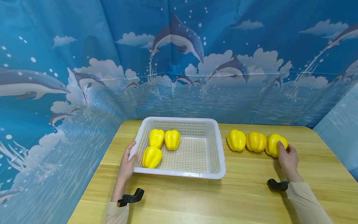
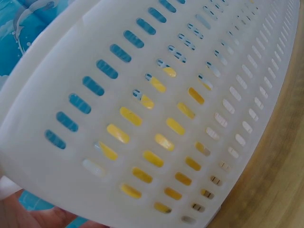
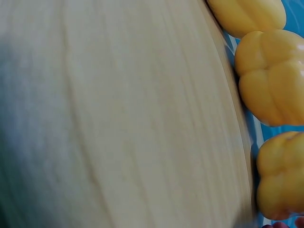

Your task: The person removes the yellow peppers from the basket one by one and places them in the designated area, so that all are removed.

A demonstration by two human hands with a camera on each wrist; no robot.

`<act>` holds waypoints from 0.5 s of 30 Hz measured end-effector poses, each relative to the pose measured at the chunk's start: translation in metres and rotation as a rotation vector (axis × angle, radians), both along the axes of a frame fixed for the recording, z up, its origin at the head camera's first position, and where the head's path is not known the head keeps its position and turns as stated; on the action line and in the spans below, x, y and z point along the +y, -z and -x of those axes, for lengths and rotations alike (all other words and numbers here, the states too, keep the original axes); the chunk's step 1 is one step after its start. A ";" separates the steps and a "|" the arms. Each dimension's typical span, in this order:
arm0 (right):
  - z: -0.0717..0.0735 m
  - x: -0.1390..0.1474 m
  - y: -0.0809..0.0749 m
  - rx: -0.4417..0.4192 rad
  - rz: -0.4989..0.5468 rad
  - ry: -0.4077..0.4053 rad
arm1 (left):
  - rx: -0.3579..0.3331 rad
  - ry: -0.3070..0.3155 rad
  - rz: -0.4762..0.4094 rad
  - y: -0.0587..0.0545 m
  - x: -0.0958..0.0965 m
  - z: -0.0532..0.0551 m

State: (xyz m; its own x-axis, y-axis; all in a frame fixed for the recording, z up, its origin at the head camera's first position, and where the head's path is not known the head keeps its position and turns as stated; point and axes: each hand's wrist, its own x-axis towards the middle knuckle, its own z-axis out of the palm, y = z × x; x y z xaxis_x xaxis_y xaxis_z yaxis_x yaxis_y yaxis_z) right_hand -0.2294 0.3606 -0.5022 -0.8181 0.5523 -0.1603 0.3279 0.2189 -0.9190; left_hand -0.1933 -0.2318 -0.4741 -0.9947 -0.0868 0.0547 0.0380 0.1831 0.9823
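Observation:
A white slatted plastic basket [image 1: 179,173] stands on the table, and my left hand [image 1: 126,166] grips its left rim, thumb inside. In the left wrist view the basket's slotted wall [image 2: 71,128] fills most of the picture, with fingers [image 2: 45,219] under the rim. Three yellow bell peppers [image 1: 152,157] lie in the basket's left part. Right of the basket, three more form a row: a left one [image 1: 236,140], a middle one [image 1: 255,142] and a right one [image 1: 274,143]. My right hand [image 1: 289,159] holds that right bell pepper between thumb and fingers; its fingertips barely show in the right wrist view.
The wood-grain table [image 1: 246,199] reaches back to a blue dolphin-print curtain [image 1: 179,102], which also hangs along the left side. Each wrist wears a black camera mount, one on the left [image 1: 131,198] and one on the right [image 1: 277,185].

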 end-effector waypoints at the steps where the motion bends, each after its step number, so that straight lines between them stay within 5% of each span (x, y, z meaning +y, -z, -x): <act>1: 0.000 0.000 0.000 -0.001 0.004 0.004 | -0.001 0.000 -0.002 0.000 0.000 0.000; 15: -0.003 -0.004 -0.007 0.051 0.027 0.179 | 0.019 0.004 -0.007 0.000 0.001 0.000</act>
State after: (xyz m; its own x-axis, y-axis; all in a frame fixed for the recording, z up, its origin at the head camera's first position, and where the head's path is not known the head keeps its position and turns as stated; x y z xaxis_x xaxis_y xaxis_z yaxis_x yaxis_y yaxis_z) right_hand -0.2263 0.3565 -0.4956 -0.7148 0.6857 -0.1376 0.3119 0.1365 -0.9403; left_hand -0.1933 -0.2308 -0.4740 -0.9938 -0.0837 0.0727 0.0571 0.1758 0.9828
